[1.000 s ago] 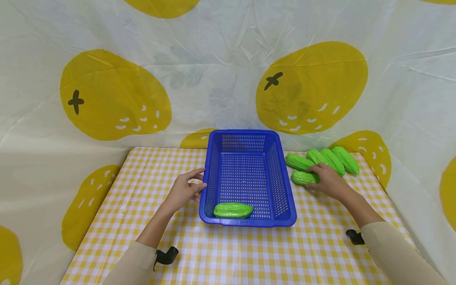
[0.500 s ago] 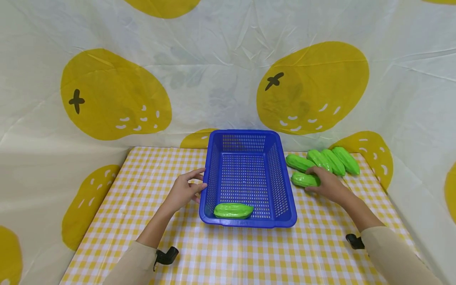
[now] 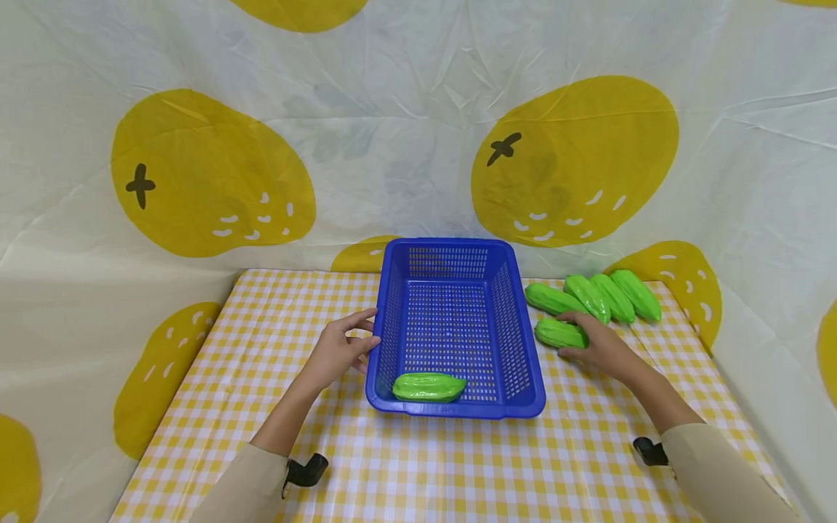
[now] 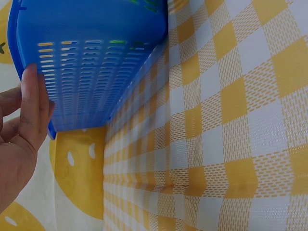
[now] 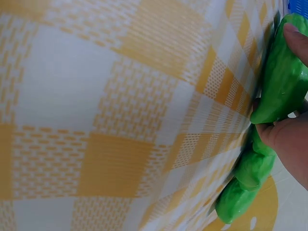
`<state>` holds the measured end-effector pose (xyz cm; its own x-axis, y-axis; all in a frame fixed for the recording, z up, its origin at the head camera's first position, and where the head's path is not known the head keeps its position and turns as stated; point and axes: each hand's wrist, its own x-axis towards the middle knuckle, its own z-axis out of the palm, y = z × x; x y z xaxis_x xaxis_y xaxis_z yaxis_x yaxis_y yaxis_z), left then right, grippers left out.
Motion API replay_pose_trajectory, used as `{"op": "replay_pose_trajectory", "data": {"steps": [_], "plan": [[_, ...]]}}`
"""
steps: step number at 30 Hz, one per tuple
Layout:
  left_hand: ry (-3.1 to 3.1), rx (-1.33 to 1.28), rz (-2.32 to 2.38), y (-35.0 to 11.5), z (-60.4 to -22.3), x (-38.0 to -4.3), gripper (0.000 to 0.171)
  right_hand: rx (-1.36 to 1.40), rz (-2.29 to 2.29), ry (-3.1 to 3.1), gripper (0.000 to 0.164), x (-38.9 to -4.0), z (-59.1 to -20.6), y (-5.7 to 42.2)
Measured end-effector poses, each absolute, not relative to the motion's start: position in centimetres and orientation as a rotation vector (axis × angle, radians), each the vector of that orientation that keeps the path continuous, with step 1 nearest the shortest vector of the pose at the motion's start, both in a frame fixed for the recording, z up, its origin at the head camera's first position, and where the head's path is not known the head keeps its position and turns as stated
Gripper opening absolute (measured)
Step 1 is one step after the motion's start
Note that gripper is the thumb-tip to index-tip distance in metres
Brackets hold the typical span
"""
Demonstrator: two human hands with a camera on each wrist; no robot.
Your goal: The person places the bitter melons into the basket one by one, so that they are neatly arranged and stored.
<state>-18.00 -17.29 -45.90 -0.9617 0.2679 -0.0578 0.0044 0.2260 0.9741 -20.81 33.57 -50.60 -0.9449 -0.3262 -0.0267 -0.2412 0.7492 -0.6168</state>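
My right hand (image 3: 598,346) grips a bright green, lengthwise-ridged bitter melon (image 3: 559,333), with the thumb on the near side and the fingers over the far side. In the right wrist view this bitter melon (image 5: 284,72) is close over the cloth, its lower end between the fingers. My left hand (image 3: 338,347) touches the left rim of a blue perforated plastic basket (image 3: 458,409). Its fingers are fairly straight against the rim and outer wall, as the left wrist view shows. Another bitter melon (image 3: 428,387) lies crosswise inside the basket at the near left.
Several more bitter melons (image 3: 613,296) lie together at the table's back right, just beyond my right hand. A yellow-and-white checked cloth (image 3: 445,472) covers the table. Behind it and along both sides hang pale curtains (image 3: 392,145) printed with large yellow fruit.
My right hand has drawn its bitter melon slightly toward me, widening the gap to the others. My left hand, the basket and the bitter melon inside have stayed in place.
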Motion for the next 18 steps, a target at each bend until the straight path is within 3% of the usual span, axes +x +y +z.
{"op": "replay_pose_trajectory", "data": {"steps": [18], "plan": [[2.257, 0.265, 1.821, -17.35, -45.86, -18.08, 0.058, -0.508, -0.917, 2.837, 0.064, -20.39, -50.92, 33.58]]}}
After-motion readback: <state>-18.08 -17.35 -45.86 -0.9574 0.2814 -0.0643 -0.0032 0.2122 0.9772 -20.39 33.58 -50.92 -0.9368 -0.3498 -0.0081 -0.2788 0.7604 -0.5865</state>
